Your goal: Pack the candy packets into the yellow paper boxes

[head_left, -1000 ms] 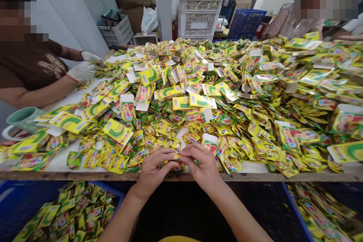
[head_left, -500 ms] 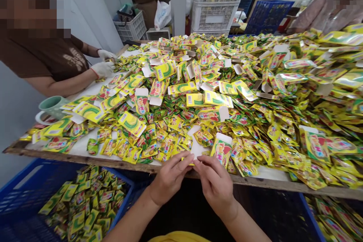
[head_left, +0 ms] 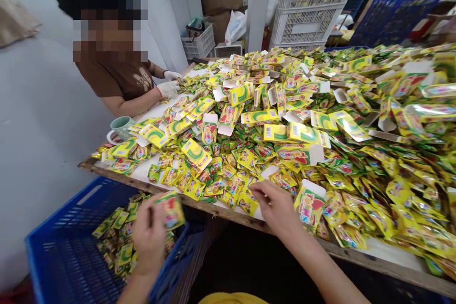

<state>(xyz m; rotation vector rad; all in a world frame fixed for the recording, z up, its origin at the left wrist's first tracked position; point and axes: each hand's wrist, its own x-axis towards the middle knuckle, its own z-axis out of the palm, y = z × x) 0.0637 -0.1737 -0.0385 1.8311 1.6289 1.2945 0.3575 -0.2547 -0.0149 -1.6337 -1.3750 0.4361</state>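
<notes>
My left hand (head_left: 150,228) grips a small yellow, red and green box (head_left: 171,209) above the blue crate (head_left: 46,247) at the lower left. Many similar packs lie inside that crate. Over the table's near edge, my right hand (head_left: 276,204) has its fingers drawn together beside yellow candy sachets (head_left: 246,199); anything between the fingertips is too small to make out. Just right of it lies an open-flapped box (head_left: 309,206). Loose sachets and flat boxes are heaped across the table.
Across the left corner a person (head_left: 117,76) in white gloves handles sachets. A green cup (head_left: 122,127) stands near the left corner. White crates (head_left: 302,23) are stacked behind the table. Its wooden edge (head_left: 142,185) runs between my body and the heap.
My hands have separated. The left moved left and down with the box, over the crate; the right moved slightly toward the sachets. The view has swung left.
</notes>
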